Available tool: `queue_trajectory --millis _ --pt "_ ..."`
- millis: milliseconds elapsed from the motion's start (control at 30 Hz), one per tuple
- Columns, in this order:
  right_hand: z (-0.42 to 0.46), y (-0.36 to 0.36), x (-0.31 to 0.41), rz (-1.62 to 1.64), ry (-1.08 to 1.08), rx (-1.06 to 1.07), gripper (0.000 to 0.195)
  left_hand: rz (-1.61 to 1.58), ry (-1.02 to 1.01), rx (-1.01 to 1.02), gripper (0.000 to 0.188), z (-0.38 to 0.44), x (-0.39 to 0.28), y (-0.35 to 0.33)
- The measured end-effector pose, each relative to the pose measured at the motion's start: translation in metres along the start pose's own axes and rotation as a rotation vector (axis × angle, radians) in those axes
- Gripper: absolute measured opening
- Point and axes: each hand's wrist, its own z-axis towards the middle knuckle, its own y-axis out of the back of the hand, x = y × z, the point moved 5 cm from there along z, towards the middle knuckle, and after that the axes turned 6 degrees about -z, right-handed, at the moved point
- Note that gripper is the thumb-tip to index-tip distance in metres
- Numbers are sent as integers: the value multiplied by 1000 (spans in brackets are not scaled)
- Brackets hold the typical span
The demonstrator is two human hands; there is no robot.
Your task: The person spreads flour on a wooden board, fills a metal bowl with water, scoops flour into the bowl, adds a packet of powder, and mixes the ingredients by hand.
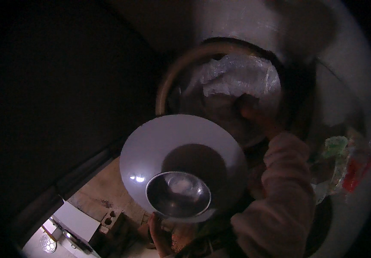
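At the bottom of the view, my left hand [156,233] grips the lower edge of a large white round lid or dish [146,142]. A shiny metal bowl [177,196] rests on this disc near its lower rim, and a dark round shadow falls beside it. My right arm, in a pale long sleeve, reaches down into a deep round container [164,84] with a tan rim. Crumpled clear plastic [240,77] lines its inside. My right hand [251,111] is within the container; its fingers and anything in them are lost in the dark.
Right of my arm lies a plastic bag [337,161] with green and red patches. A dark panel [56,106] fills the left side. Past its lower edge are a hollow block [108,221], a white board [77,221] and a round latticed item [48,242] on a lit floor.
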Motion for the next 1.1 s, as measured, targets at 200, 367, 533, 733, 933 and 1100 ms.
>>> queue_trajectory --millis 200,367,533,733,933,1100 --pt "-9 -20 5 -13 81 -71 40 10 5 11 43 20 16 8" --pt "-28 -23 -6 -6 157 -183 40 101 9 26 41 46 42 32" --pt "-18 -53 19 -5 140 -165 39 292 -258 75 29 32 7 2" --pt "-14 -51 29 10 146 -149 38 -2 -42 22 27 29 18 12" --pt "-24 -48 19 -7 188 -171 37 206 69 15 29 58 31 36" --pt "-54 -56 11 -114 294 -245 36 127 -60 92 30 62 32 30"
